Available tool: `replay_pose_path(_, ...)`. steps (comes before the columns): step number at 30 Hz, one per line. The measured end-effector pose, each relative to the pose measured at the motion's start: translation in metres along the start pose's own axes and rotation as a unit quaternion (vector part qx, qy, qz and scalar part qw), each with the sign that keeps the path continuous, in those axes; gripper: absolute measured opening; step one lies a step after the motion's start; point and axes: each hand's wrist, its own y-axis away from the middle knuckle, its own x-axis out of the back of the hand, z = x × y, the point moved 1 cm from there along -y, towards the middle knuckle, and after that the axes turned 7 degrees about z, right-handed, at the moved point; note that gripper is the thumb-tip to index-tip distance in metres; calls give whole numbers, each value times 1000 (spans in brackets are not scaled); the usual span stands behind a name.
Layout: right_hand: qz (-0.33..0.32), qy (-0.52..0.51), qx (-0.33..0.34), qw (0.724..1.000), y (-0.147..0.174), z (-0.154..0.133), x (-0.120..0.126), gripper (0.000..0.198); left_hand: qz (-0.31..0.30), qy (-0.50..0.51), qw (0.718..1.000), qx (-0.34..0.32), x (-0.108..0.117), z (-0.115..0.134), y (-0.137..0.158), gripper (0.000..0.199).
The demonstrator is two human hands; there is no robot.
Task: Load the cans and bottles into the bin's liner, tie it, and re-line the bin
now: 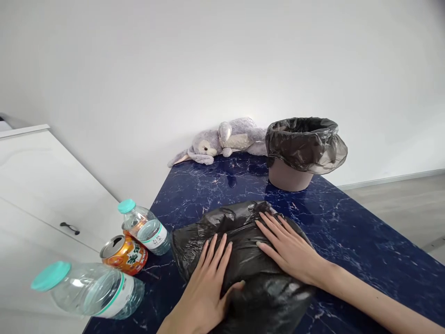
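A bulging black plastic bag (239, 260) lies on the blue marbled table (205, 185) in front of me. Flat on its left part rests my left hand (208, 283), fingers stretched out and thumb apart. My right hand (288, 246) lies on the upper right of the bag with its fingers spread. Neither hand grips anything; both touch the bag's top. What is inside the bag is hidden.
Left of the bag stand two clear bottles with teal caps, a near bottle (100, 290) and a far bottle (149, 232), with an orange can (127, 255) between them. A plush rabbit (239, 139) and a bag-lined bin (290, 174) are at the back. A white cabinet (45, 185) adjoins left.
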Motion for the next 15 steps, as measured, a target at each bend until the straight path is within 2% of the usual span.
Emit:
replay_pose_path(3, -1, -3, -25, 1000, 0, 14, -10, 72, 9, -5, 1000, -2, 6, -8, 12, 91)
replay_pose_path(5, 3, -3, -30, 1000, 0, 16, -11, 73, 30, -10, 1000, 0, 13, -8, 18, 84)
replay_pose_path(8, 10, 4, -40, 999, 1, 15, -12, 73, 47, 18, 998, -49, 18, 1, 26, 72)
replay_pose_path(9, 14, 9, -45, 999, 2, 14, -12, 73, 41, 31, 996, -77, 16, 4, 28, 71)
replay_pose_path(12, 22, 25, -66, 997, 7, 13, -14, 74, 24, 24, 989, -145, 2, 12, 36, 91)
replay_pose_path(13, 24, 30, -74, 997, 10, 14, -15, 75, 24, 4, 988, -153, -4, 14, 38, 90)
replay_pose_path(15, 29, 36, -87, 995, 17, 16, -16, 76, 30, -33, 987, -154, -14, 16, 43, 75)
